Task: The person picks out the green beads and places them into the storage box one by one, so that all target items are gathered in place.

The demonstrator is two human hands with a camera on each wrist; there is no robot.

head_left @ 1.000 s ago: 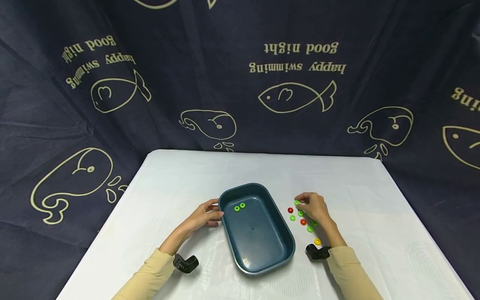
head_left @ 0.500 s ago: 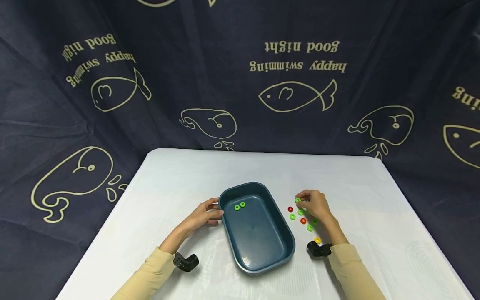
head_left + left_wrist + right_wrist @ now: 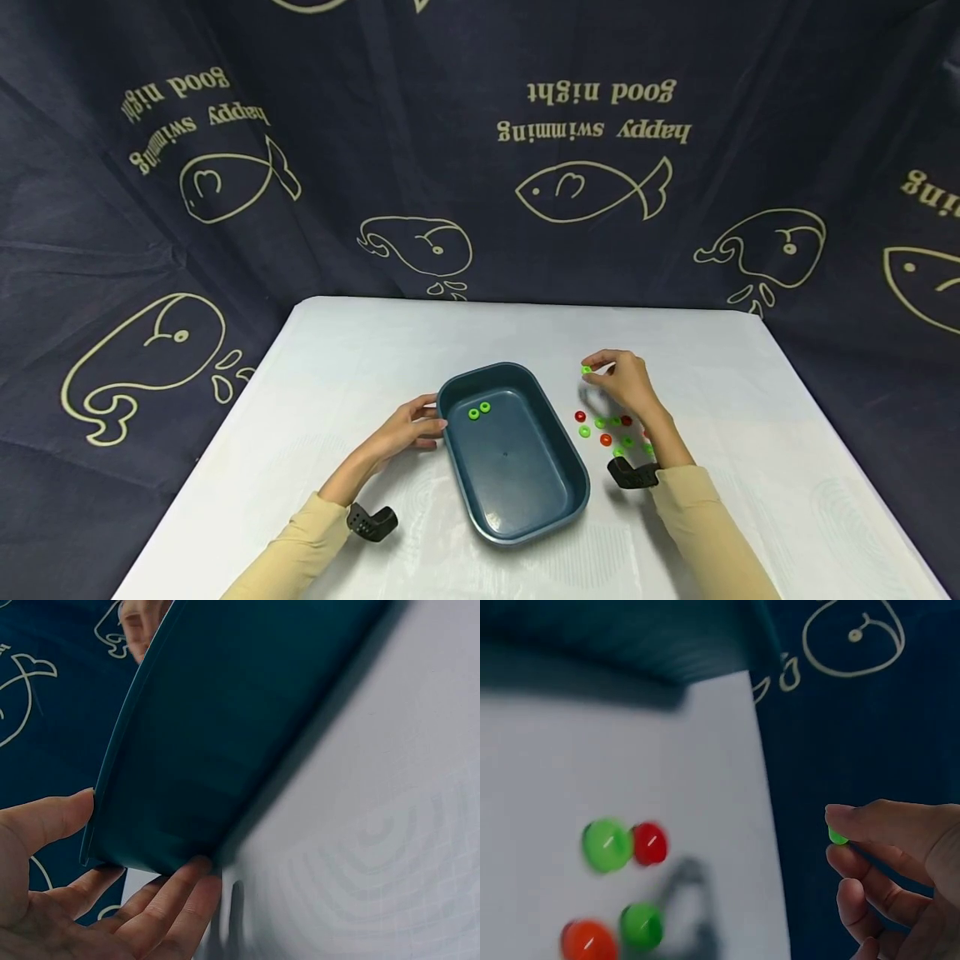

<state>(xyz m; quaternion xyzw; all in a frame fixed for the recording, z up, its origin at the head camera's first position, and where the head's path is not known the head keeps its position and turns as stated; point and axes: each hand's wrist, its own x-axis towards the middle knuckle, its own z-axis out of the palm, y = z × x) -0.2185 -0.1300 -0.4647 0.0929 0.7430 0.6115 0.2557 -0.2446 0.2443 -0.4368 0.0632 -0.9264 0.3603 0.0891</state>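
My right hand (image 3: pixel 624 382) pinches a small green ring (image 3: pixel 586 369) between thumb and index finger, raised above the table to the right of a dark blue-green plastic bin (image 3: pixel 517 500). The right wrist view shows only the lower edge of that ring (image 3: pixel 838 835). My left hand (image 3: pixel 403 432) rests at the bin's left side. Its thumb touches the rim and its relaxed fingers lie against the outer wall (image 3: pixel 195 735). Inside the bin, two green rings (image 3: pixel 485 407) lie near the far left corner.
Several loose rings lie right of the bin, among them a dark red ring (image 3: pixel 581 417), an orange-red ring (image 3: pixel 606 440) and a green ring (image 3: pixel 585 432). My right forearm and black wrist mount (image 3: pixel 632 473) cover part of that group. A dark printed cloth (image 3: pixel 480 150) hangs behind the white table (image 3: pixel 360 350).
My right hand has lifted the green ring up and away from the loose rings, toward the table's far side. The left hand and bin stay in place.
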